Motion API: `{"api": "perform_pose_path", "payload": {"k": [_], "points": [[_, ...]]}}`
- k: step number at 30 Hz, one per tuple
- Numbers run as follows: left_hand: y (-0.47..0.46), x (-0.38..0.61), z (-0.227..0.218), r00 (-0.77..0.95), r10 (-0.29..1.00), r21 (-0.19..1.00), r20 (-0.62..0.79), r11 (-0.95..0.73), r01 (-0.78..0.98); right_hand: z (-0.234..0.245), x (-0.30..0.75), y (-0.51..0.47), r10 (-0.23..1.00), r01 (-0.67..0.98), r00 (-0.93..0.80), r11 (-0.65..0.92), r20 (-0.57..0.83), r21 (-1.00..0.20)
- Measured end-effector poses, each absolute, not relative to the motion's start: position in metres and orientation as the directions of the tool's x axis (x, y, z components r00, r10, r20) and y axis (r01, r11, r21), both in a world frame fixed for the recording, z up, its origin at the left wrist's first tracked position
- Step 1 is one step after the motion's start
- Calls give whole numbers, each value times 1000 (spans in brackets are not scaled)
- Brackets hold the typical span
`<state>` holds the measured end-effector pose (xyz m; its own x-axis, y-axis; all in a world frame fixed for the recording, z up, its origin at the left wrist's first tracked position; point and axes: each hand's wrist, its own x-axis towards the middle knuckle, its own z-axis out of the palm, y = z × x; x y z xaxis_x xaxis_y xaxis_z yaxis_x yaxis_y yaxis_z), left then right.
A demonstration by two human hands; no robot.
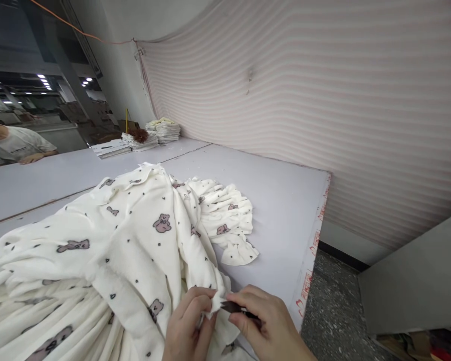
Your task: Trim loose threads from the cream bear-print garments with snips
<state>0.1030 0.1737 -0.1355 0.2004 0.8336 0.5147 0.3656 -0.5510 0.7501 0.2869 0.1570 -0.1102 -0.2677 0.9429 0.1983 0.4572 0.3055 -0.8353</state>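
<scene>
A white fleecy garment (135, 240) printed with brown bears and small dark marks lies spread and rumpled over the table. Its ruffled part (229, 215) rests toward the right. At the near edge, my left hand (191, 323) is closed, pinching a bit of the garment's cloth between thumb and fingers. My right hand (265, 321) is wrapped round dark thread snips (231, 307), whose blades point left at the pinched cloth. The snips' handle is mostly hidden in my palm.
The pale table (281, 200) ends at a taped right edge. Stacks of folded cloth (163, 131) stand at the far side. A striped pink-and-white sheet (304, 90) hangs behind. At the far left, a person (18, 143) rests an arm on the table.
</scene>
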Motion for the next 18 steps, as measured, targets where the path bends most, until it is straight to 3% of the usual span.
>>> {"api": "perform_pose_path", "payload": {"k": [8,13,15,18], "points": [[176,99,-141,249,807,706,535,-589,393,-110,286,160,953,438,-247,270,173,-857],[174,101,-136,150,820,704,552,-555,443,-120,282,161,972,448,-172,222,160,-866],[177,102,-133,122,909,840,399,-416,349,-127,280,166,973,468,-118,232,201,-853],[185,102,-128,173,984,996,-43,29,82,-136,277,176,977,460,8,187,215,-868]]}}
